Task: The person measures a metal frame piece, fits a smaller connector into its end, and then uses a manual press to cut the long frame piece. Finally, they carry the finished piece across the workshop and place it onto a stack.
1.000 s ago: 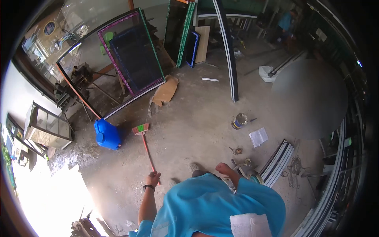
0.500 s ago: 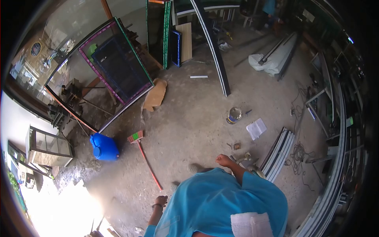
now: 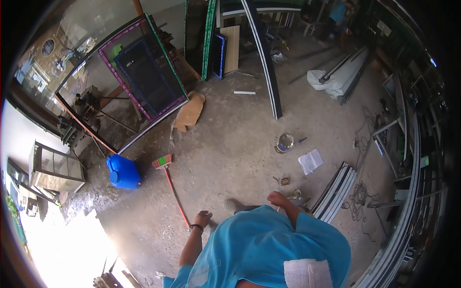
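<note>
Concrete workshop floor [image 3: 240, 144], dusty, littered with stock; framed glass panels [image 3: 144, 81] leaning at the back; blue jerrycan [image 3: 122, 172] just beside a broom head. Broom [image 3: 172, 187] — red handle, lying flat on the floor. Left hand [image 3: 202, 218], fingers spread and empty, just beside the handle's near end, not gripping; right hand [image 3: 277, 198] loosely curled, holding nothing visible, well apart from the left. Paint tin [image 3: 284, 142] and paper [image 3: 311, 161] further out. Step judged: reaching for the broom — the next move calls for closing the fingers round the handle.
</note>
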The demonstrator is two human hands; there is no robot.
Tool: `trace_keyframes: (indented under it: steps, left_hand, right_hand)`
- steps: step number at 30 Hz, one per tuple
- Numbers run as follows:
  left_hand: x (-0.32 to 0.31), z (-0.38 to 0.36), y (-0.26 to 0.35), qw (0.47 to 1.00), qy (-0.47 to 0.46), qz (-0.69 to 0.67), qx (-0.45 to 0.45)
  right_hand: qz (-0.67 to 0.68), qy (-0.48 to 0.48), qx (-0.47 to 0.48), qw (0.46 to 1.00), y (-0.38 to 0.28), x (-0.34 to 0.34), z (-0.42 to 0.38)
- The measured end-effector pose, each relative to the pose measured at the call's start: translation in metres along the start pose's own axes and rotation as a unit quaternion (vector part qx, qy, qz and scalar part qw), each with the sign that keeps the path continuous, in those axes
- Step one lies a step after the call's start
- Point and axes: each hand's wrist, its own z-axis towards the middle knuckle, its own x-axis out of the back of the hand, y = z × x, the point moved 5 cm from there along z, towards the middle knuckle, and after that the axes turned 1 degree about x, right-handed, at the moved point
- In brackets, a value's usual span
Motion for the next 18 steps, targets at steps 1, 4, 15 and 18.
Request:
trace_keyframes:
  steps: [1, 4, 15, 18]
  left_hand:
    - [-0.003, 0.005, -0.006, 1.0, 0.003, 0.006, -0.01]
    - [-0.007, 0.009, -0.033, 1.0, 0.01, 0.013, 0.001]
    - [-0.008, -0.057, -0.098, 0.995, 0.014, -0.019, 0.1]
    - [-0.006, -0.073, -0.077, 0.995, -0.006, 0.015, 0.103]
  right_hand:
    - [0.018, -0.002, 0.008, 1.0, -0.012, -0.001, 0.005]
    - [0.038, -0.002, 0.046, 0.998, -0.042, -0.004, 0.012]
    - [-0.034, -0.047, 0.016, 0.998, -0.018, -0.02, 0.017]
    - [-0.044, -0.071, -0.018, 0.996, -0.02, -0.013, 0.008]
